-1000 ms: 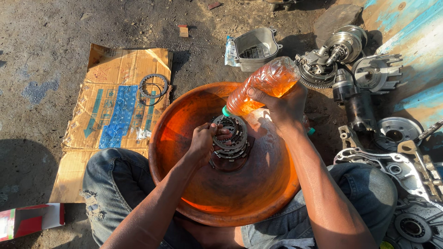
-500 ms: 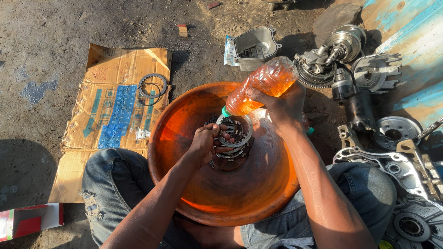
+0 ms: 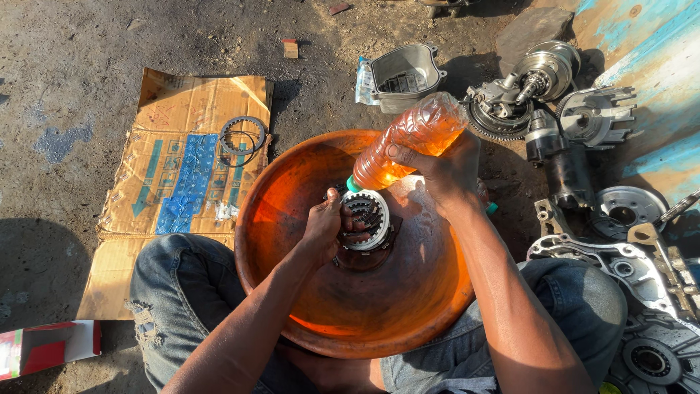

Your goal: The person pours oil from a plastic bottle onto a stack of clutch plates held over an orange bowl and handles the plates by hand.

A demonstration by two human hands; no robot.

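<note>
The clear plastic bottle of amber liquid, judged light and slippery, is clasped mid-body by the right hand, while the stiff, heavy-looking round toothed metal clutch pack is gripped at its rim by the left hand.

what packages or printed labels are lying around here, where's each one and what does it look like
Flattened cardboard box: on the ground left of the orange basin, brown with blue printed graphics and arrows.
Red and white carton: bottom left corner, flat and rectangular.
Clear plastic wrapper: top centre, against the grey metal cover, bluish print.
Small tan box: on the dirt above the cardboard.
</note>
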